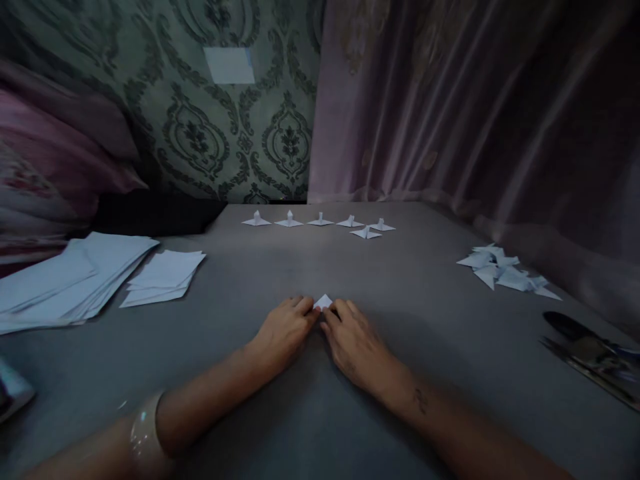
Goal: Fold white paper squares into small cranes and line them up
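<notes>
A small piece of folded white paper (325, 302) lies on the grey table in front of me, its pointed corner facing away. My left hand (289, 325) pinches its left side, and my right hand (354, 339) presses on its right side with curled fingers. Both sets of fingertips nearly meet and cover the paper's lower part. Beyond them, several folded white paper figures (321, 220) with flat pointed sides stand in a row near the table's far edge.
At left lie a stack of large white sheets (100, 273) and a smaller stack of cut sheets (167, 270). A heap of folded paper pieces (500, 268) is at right, with dark tools, perhaps scissors (590, 350), nearer me. A pink curtain (400, 120) hangs behind.
</notes>
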`<state>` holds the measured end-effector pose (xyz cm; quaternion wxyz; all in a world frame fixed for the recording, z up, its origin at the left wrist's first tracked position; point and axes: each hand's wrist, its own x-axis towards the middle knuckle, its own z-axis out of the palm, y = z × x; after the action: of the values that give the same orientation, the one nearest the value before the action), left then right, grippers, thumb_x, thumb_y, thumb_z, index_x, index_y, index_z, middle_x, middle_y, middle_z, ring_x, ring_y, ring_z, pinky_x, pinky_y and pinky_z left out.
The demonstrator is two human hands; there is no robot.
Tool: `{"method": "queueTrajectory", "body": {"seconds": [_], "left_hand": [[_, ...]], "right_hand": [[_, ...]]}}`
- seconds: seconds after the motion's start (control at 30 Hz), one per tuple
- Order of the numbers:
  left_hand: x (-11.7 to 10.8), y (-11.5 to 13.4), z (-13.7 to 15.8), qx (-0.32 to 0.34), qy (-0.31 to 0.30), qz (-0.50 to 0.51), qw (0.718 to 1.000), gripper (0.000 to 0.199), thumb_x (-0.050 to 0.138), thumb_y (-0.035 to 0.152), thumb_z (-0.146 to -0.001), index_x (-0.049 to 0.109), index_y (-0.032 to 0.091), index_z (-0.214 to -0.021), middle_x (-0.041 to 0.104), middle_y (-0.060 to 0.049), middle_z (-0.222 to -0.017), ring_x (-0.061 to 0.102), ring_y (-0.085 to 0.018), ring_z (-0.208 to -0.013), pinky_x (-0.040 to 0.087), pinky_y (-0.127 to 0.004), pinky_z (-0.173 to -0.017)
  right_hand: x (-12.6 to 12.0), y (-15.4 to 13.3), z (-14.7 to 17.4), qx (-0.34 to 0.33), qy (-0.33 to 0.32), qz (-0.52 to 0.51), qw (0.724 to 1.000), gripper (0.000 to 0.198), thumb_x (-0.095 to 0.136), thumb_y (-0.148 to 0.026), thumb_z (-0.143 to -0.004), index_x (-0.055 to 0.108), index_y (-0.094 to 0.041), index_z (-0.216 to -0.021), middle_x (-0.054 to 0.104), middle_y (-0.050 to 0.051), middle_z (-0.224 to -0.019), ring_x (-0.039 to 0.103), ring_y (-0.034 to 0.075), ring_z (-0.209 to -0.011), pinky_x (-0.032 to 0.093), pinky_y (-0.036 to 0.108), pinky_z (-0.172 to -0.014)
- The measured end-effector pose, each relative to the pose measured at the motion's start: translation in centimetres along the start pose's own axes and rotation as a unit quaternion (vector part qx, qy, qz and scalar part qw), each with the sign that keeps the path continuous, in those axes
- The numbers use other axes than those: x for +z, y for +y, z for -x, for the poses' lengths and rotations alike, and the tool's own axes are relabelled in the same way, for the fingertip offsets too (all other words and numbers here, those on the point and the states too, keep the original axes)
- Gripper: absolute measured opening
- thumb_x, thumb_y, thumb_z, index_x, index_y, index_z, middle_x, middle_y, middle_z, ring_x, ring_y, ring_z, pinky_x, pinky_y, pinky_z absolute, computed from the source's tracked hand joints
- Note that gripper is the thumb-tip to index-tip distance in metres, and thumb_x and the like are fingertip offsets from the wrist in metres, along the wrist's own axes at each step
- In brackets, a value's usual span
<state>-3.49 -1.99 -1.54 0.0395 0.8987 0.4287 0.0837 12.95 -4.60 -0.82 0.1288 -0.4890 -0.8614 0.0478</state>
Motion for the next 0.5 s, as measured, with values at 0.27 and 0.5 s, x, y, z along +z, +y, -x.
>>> {"method": "queueTrajectory", "body": {"seconds": [0.27,0.5], "left_hand": [[0.9,0.4,1.3,-0.056,0.032,0.031,0.997,0.026,0.039,0.012,-0.089,0.063,0.013,-0.1,0.058,-0.01,-0.097,0.053,-0.022,-0.093,0.049,-0.034,-0.08],[0.6,0.6,1.9,-0.073,0.039,0.011,0.997,0.026,0.039,0.012,-0.088,0.064,0.012,-0.095,0.06,-0.011,-0.097,0.054,-0.022,-0.094,0.049,-0.034,-0.082]], "right_hand": [[0.6,0.2,0.0,-0.022,0.031,0.038,0.999,0.028,0.036,-0.026,-0.096,0.061,-0.015,-0.102,0.058,0.012,-0.095,0.052,0.022,-0.091,0.043,0.035,-0.081],[0.6,0.1,-0.1,-0.035,0.023,0.052,0.998,0.033,0.038,-0.03,-0.096,0.057,-0.017,-0.119,0.057,0.012,-0.099,0.05,0.023,-0.092,0.041,0.035,-0.08]]}}
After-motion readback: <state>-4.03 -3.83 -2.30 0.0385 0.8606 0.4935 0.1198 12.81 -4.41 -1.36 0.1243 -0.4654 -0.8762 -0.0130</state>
